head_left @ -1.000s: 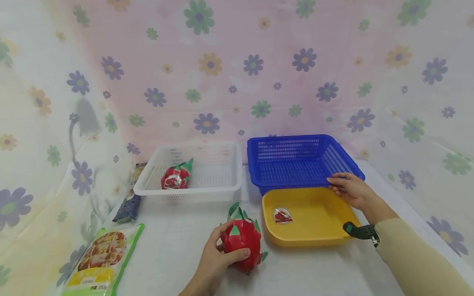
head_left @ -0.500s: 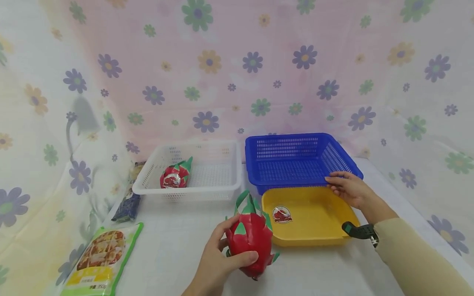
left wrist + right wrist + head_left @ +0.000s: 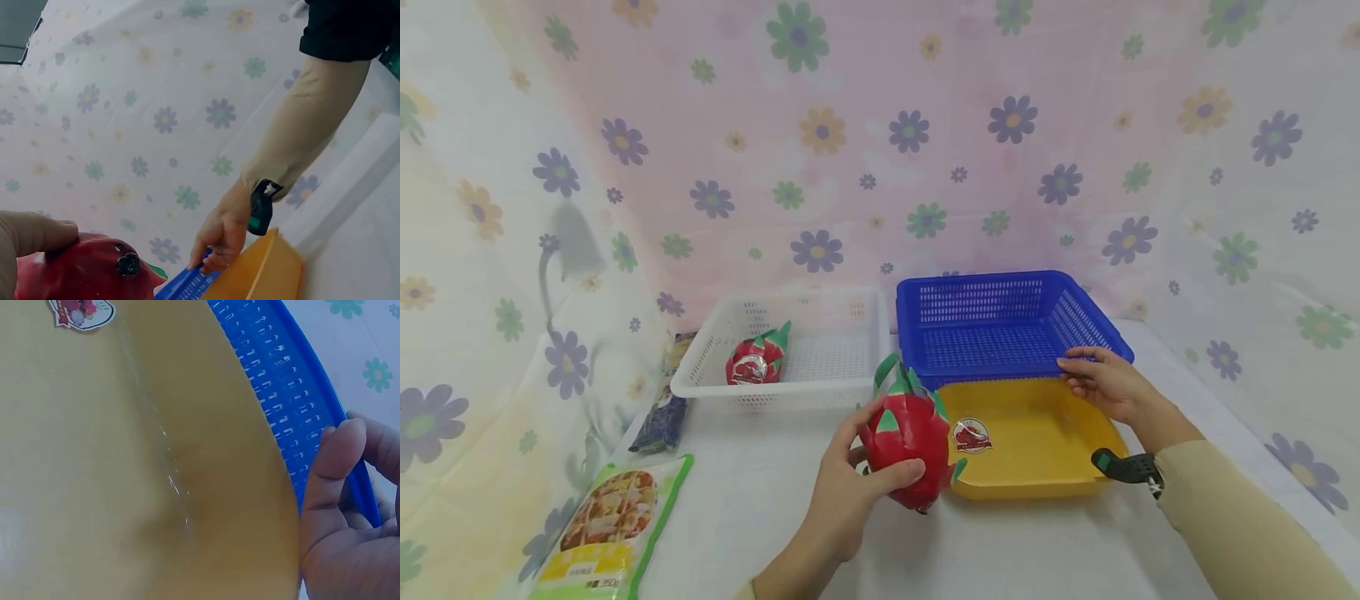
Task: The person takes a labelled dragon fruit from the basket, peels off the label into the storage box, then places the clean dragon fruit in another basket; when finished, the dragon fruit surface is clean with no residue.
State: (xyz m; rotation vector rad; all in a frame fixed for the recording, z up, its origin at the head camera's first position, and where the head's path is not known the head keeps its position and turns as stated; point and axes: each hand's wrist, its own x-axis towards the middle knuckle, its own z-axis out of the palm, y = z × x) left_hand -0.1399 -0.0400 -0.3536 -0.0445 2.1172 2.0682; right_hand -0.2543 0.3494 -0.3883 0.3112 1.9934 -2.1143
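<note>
My left hand (image 3: 857, 479) grips a red dragon fruit (image 3: 910, 442) with green leaf tips, thumb on the near side. The fruit is held up over the table, just left of the yellow basin, whose left edge it overlaps in the head view. In the left wrist view the dragon fruit (image 3: 94, 269) shows its dark stem end. My right hand (image 3: 1105, 387) pinches the near rim of the blue basket (image 3: 917, 358), thumb on one side and fingers on the other. A round dragon fruit sticker (image 3: 972, 436) lies on the inside of the yellow basin (image 3: 1037, 487).
A white basket (image 3: 835, 392) at the back left holds another dragon fruit (image 3: 756, 358) bearing a similar sticker. At the left lie a green-edged food packet (image 3: 610, 517) and a dark blue packet (image 3: 662, 417). Flowered cloth walls (image 3: 865, 150) stand behind and at both sides.
My left hand has lifted the dragon fruit off the table and carried it slightly right and away from me, to the basin's left edge. The right hand has stayed on the blue basket's rim.
</note>
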